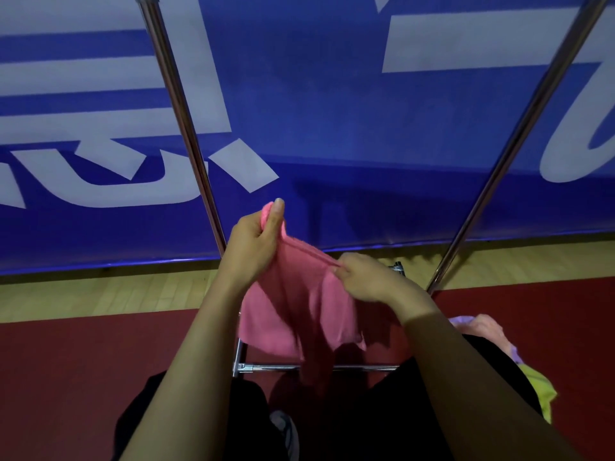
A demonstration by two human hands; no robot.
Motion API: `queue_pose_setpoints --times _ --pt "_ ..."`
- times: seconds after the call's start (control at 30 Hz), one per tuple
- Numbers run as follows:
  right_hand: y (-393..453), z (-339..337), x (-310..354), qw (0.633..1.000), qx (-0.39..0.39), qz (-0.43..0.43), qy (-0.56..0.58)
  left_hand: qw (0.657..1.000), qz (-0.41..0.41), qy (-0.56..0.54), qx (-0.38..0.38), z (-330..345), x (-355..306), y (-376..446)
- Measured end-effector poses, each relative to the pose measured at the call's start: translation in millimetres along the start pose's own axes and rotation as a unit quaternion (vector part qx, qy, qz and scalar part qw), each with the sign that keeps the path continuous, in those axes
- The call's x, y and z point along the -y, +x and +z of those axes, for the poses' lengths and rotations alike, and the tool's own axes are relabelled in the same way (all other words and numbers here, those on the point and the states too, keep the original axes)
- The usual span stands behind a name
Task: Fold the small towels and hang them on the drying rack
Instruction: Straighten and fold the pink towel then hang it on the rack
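1. Pink towel [296, 314] hangs in mid-air in front of the drying rack [186, 121], above its lower crossbar.
2. Left hand [253, 244] pinches the towel's raised upper corner between thumb and curled fingers.
3. Right hand [369, 277] pinches the same top edge, lower and just beside.
4. More towels [499, 334] lie piled at the right, on the red floor [66, 361].

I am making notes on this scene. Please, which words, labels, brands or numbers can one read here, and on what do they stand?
Blue banner: large white characters, cut off by the frame, not readable as a word.
Pink towel, held by left hand and right hand: no text visible.
Drying rack: no label visible.
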State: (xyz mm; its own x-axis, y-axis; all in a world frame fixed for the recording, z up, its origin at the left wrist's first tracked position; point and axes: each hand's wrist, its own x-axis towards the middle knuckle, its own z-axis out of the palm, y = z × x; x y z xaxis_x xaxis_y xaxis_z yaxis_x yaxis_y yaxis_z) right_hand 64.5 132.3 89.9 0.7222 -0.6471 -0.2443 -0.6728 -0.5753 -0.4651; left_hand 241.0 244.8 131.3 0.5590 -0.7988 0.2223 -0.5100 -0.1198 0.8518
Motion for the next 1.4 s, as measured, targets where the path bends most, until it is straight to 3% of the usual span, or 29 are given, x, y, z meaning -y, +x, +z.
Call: queue_pose_setpoints --times 0.17,0.27,0.33,0.53,0.9,1.23,1.3,1.4 --pt "1.6 -4.2 -6.1 0.992 -0.112 -0.042 0.031 0.995 -0.040 -0.011 0.086 -3.3 -8.3 -4.4" --pt "-0.1 -5.0 -7.3 0.981 -0.147 -0.107 0.065 0.975 -0.094 0.050 0.197 -1.8 -11.2 -4.1" --pt "-4.6 -5.6 -4.3 0.972 -0.158 -0.143 0.096 0.961 -0.117 0.098 0.230 2.4 -8.1 -3.1" --pt "-14.3 -0.9 7.4 0.961 -0.156 -0.201 0.113 0.970 -0.037 0.097 0.219 11.6 -0.7 -6.9" --pt "-13.0 -2.1 3.9 0.963 -0.168 -0.189 0.090 0.963 0.077 0.146 0.213 10.6 2.3 -6.1" --pt "-12.5 -3.6 1.6 0.967 -0.181 -0.170 0.061 0.970 0.098 0.168 0.147 11.8 3.7 -4.1" --pt "-11.7 -3.6 0.1 0.979 -0.143 -0.139 0.035 0.974 0.103 0.140 0.143 11.0 1.6 -4.7" --pt "-10.8 1.0 -2.5 0.997 -0.016 -0.066 -0.032 0.982 0.096 0.089 0.136 9.1 -4.5 -6.6"
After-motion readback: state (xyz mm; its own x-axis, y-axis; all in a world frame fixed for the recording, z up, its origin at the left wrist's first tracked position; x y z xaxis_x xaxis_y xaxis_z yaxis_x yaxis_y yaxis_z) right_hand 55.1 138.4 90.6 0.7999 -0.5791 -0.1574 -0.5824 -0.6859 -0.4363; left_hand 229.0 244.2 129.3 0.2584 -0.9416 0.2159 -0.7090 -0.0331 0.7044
